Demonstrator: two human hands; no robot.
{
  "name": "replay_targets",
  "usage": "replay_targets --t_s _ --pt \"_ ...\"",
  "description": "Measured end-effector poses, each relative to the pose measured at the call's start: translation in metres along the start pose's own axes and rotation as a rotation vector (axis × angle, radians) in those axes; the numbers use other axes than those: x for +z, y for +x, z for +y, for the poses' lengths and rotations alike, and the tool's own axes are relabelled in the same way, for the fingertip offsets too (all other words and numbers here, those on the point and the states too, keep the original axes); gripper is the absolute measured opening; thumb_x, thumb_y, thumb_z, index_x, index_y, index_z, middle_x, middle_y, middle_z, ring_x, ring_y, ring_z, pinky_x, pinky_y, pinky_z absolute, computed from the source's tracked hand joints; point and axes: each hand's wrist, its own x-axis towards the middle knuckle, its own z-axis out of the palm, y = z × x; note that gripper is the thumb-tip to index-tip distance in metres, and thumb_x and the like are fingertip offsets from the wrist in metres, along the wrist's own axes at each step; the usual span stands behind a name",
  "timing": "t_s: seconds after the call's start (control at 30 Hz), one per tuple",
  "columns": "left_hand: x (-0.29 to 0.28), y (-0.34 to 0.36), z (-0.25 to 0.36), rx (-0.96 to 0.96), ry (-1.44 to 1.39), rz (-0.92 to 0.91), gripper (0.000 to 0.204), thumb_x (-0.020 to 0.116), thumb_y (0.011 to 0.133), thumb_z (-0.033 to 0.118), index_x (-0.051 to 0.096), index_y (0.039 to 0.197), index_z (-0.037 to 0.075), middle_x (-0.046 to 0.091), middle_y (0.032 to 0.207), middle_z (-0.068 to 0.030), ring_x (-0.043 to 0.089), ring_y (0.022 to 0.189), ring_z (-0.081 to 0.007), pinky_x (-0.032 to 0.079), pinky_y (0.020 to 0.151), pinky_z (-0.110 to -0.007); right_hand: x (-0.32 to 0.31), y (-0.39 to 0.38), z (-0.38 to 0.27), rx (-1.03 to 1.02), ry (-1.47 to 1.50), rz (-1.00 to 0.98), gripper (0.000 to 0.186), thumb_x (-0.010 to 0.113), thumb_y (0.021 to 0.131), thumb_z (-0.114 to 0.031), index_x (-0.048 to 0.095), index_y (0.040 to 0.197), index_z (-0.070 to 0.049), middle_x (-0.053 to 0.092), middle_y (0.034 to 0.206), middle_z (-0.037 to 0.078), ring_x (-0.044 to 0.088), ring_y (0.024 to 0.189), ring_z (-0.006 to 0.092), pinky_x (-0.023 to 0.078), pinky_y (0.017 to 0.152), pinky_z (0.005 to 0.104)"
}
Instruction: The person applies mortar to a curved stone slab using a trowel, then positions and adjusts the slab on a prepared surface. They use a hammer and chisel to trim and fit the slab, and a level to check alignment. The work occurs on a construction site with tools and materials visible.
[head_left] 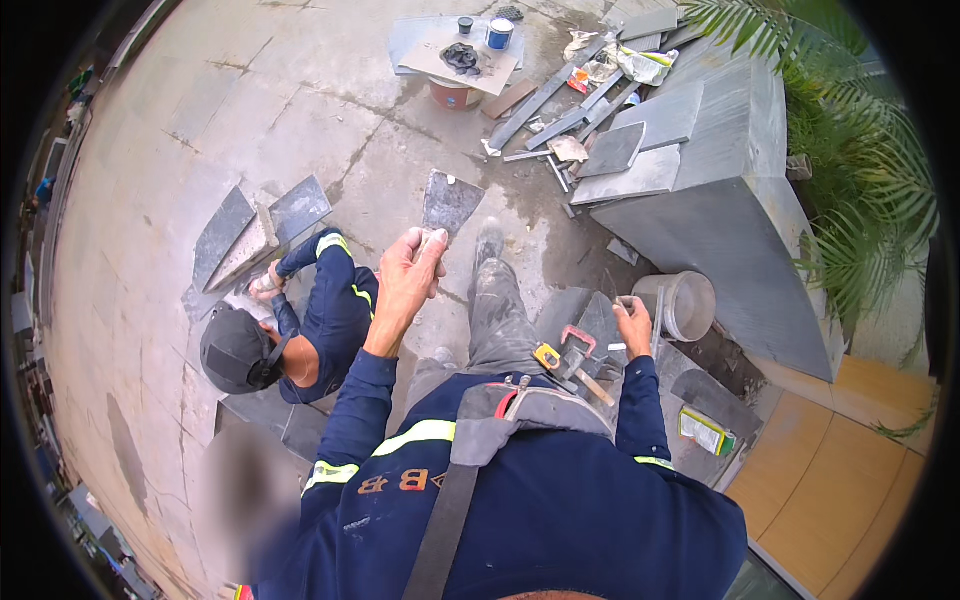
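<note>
My left hand point(408, 275) is closed round the handle of a wide putty knife point(450, 203). Its grey blade points away from me above the paved ground, with a small pale spot near the top edge. Off to the right, my right hand point(633, 328) is closed with fingers pinched together, beside a dirty white bucket point(690, 306). What those fingers hold is too small to make out. Below and left of that hand lie a red clamp point(578, 338), a yellow tape measure point(547, 356) and a wooden-handled tool point(594, 386).
At left a co-worker in a dark cap point(240, 348) bends over stone slabs point(224, 236). Ahead, a board point(425, 55) bears dark paste and small tubs. Stone offcuts point(560, 125) litter the ground beside a grey stone-clad block point(700, 225). Palm leaves point(860, 150) overhang the right.
</note>
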Motion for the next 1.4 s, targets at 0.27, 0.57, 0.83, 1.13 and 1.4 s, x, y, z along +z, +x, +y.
replay_targets --t_s 0.27,0.57,0.83,1.13,1.4 --pt "0.051 0.228 -0.021 -0.176 -0.247 0.219 0.022 0.069 0.106 0.024 0.064 0.098 0.004 0.064 0.074 -0.0019 0.053 0.053 -0.0061 0.039 0.048 -0.023 0.238 0.405 -0.177 -0.283 -0.654 -0.432 0.046 0.074 0.091 -0.036 0.071 0.13 -0.01 0.073 0.125 0.023 0.068 0.12 0.042 0.055 0.101 0.0508" --pt "0.081 0.408 -0.014 -0.353 -0.341 0.454 0.02 0.065 0.108 0.022 0.062 0.1 0.004 0.064 0.077 -0.0042 0.056 0.057 -0.0083 0.043 0.049 -0.024 0.396 0.713 -0.411 -0.613 -0.551 -0.212 0.034 0.075 0.092 -0.035 0.074 0.119 -0.014 0.069 0.119 0.017 0.067 0.116 0.0404 0.055 0.094 0.0549" --pt "0.08 0.471 -0.01 -0.492 -0.32 0.556 0.022 0.066 0.107 0.022 0.063 0.099 0.003 0.064 0.075 -0.0041 0.055 0.056 -0.0083 0.043 0.05 -0.024 0.445 0.775 -0.435 -0.717 -0.694 -0.284 0.031 0.073 0.092 -0.034 0.075 0.116 -0.014 0.07 0.118 0.014 0.069 0.111 0.0399 0.056 0.091 0.0549" --pt "0.079 0.488 -0.01 -0.531 -0.403 0.619 0.02 0.064 0.108 0.019 0.062 0.098 0.002 0.063 0.076 -0.0046 0.057 0.058 -0.0092 0.044 0.048 -0.025 0.457 0.774 -0.441 -0.765 -0.695 -0.267 0.028 0.072 0.093 -0.032 0.075 0.114 -0.015 0.069 0.117 0.014 0.069 0.11 0.0385 0.056 0.09 0.0547" --pt "0.079 0.49 -0.018 -0.537 -0.41 0.628 0.021 0.064 0.108 0.02 0.064 0.102 0.0 0.064 0.077 -0.005 0.057 0.057 -0.0094 0.043 0.048 -0.025 0.472 0.782 -0.424 -0.782 -0.682 -0.271 0.027 0.073 0.092 -0.031 0.075 0.11 -0.012 0.069 0.115 0.016 0.069 0.109 0.0395 0.056 0.09 0.0534"
